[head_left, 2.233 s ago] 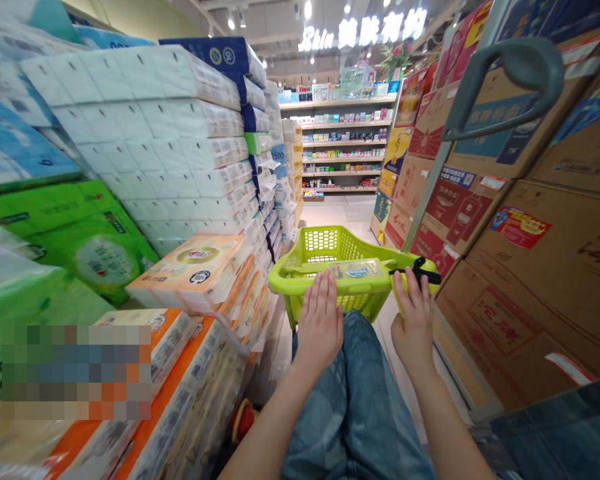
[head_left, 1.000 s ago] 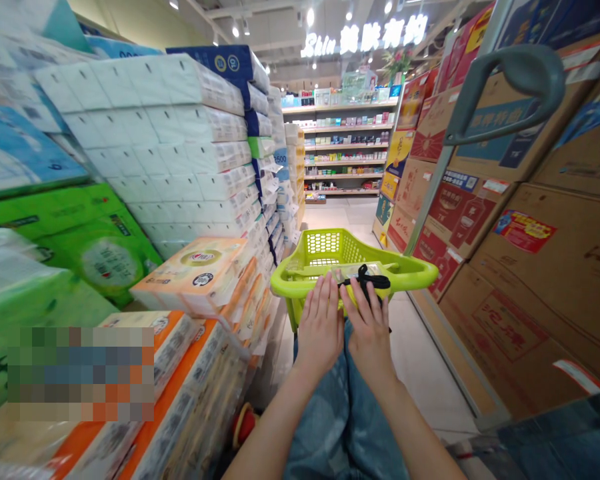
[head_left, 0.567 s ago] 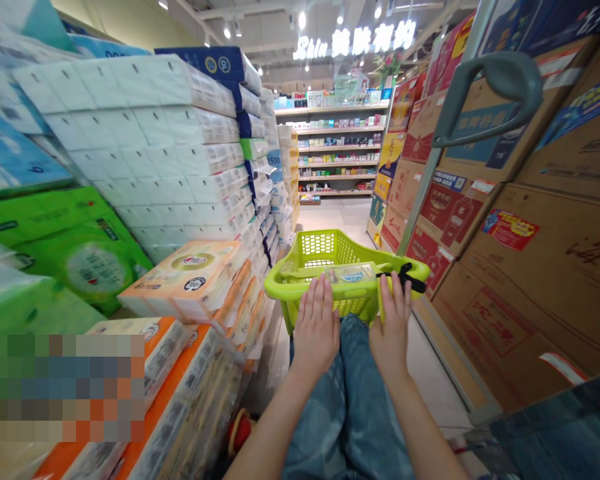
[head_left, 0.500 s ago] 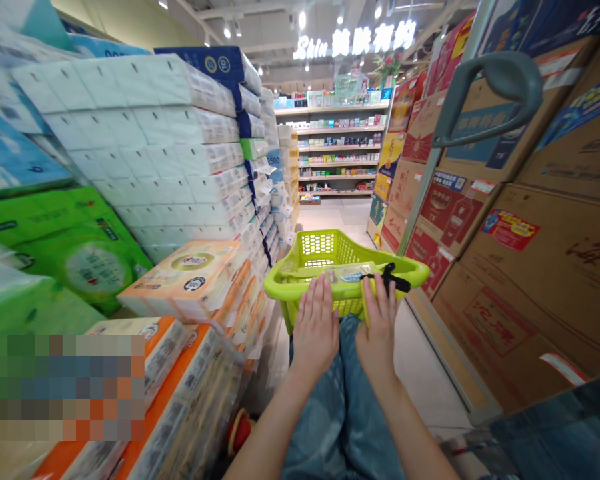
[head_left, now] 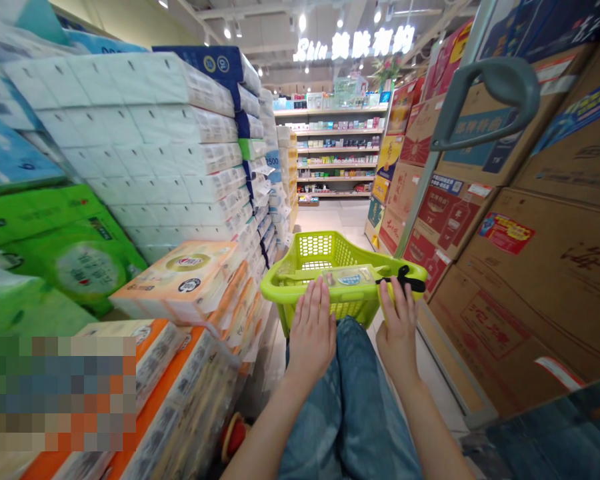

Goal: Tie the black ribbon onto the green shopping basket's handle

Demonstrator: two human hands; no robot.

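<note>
Right hand [head_left: 399, 330] and black ribbon [head_left: 414, 284] now farther right along the green basket handle [head_left: 353, 294] than half a second ago.

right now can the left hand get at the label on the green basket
Probably yes: the left hand lies over the near rim of the green basket, close to the label, with nothing seen between; the right hand is off by the black cord.

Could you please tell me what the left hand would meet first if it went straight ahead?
The left hand would probably meet the label on the green basket's rim first; whether the fingertips touch it is unclear.
</note>
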